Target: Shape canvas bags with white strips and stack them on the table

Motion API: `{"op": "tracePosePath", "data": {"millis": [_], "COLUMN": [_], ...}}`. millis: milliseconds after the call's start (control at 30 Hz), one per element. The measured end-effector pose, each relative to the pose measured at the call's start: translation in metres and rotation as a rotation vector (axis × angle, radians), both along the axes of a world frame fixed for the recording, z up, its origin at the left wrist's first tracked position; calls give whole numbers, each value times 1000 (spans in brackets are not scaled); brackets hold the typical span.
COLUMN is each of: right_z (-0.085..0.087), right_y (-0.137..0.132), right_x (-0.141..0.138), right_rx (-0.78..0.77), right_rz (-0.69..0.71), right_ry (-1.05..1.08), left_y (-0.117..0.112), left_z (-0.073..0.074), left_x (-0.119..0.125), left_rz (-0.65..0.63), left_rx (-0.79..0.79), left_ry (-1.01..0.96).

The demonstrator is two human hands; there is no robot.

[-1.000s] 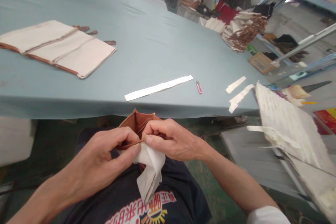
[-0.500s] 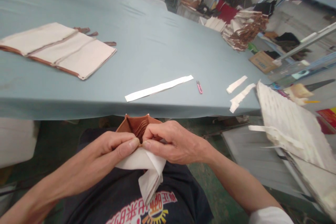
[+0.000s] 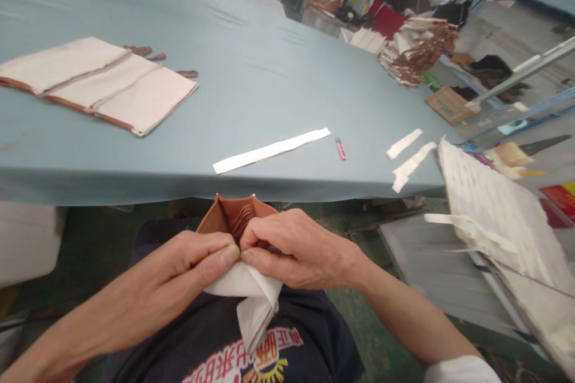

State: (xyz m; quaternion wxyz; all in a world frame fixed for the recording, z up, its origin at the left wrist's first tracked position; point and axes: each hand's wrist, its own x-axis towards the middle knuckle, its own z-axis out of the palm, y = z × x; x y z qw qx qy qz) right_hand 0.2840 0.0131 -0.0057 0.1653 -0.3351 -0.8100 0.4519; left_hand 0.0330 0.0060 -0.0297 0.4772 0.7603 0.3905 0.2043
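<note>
A brown piece with stacked folds inside and a white fabric lining (image 3: 258, 305), like an unfinished wallet or bag (image 3: 265, 208), sits over my lap below the table edge. My left hand (image 3: 197, 263) pinches its near edge between thumb and fingers. Right beside it, my right hand (image 3: 291, 248) grips the same edge, thumb tip almost touching the left thumb. The lining hangs down, folded and twisted, against the dark apron (image 3: 179, 335). Whatever lies under the fingertips is hidden.
On the blue-green table (image 3: 269, 84) lie a white strip (image 3: 272, 151), small pink thread snips (image 3: 341, 148) and two short white strips (image 3: 405, 143). Flat white-and-brown pieces (image 3: 99, 84) rest at left. A pile of pieces (image 3: 417, 51) stands at back right, and white material (image 3: 507, 233) lies at right.
My hands have shifted slightly while keeping their pinch on the edge. The brown piece and its lining have barely moved.
</note>
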Motion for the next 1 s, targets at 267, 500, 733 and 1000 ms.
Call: {"op": "tracePosePath", "data": {"millis": [267,500,733,1000], "right_z": [-8,-7,-8,-14], "right_y": [4,5,6,7], "right_x": [1,-2,-5,-9], "right_rx": [-110,-225,-312,-486], "right_rz": [-115,-140,-152,-180], "right_ry": [48,90,134,188], "left_y": [-4,-8,-9,-11], "left_z": [-11,-16,-19,-17], "left_x": [0,2,8,8], "left_rz": [22,36,90,118], "left_rx": [-71,-35,50,101], "left_ry": [-83,-97,-138,-137]}}
